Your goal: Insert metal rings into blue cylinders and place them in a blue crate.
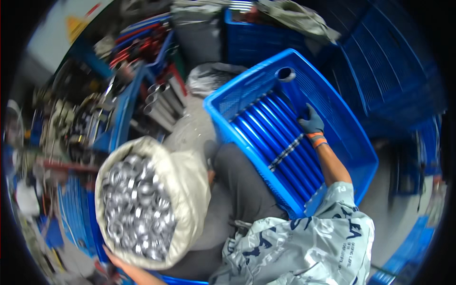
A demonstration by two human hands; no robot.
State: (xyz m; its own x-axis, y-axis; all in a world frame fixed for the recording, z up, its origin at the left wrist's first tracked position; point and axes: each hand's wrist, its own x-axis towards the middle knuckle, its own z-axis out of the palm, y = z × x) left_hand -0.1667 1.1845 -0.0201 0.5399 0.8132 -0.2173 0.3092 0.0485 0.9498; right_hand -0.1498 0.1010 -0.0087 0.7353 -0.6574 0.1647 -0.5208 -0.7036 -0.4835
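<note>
My right hand [312, 122], in a grey glove with an orange cuff, reaches into a large blue plastic crate [293, 53]. Its fingers close round a blue metal tube [295, 95], which is tilted with its open end pointing away from me. Below it, several shiny blue tubes [266, 126] lie side by side in the crate. At the lower left, my left hand [112, 259] is beside a cream cloth sack [190, 199] full of silver metal rings [137, 204]. Its fingers are hidden, so I cannot tell what they hold.
Bare metal tubes [160, 107] lean beside a blue workbench [129, 107] at the left. Red parts fill a blue bin [164, 52] farther back. Stacked blue crates [380, 61] stand at the right. A grey sack [197, 33] is at the back.
</note>
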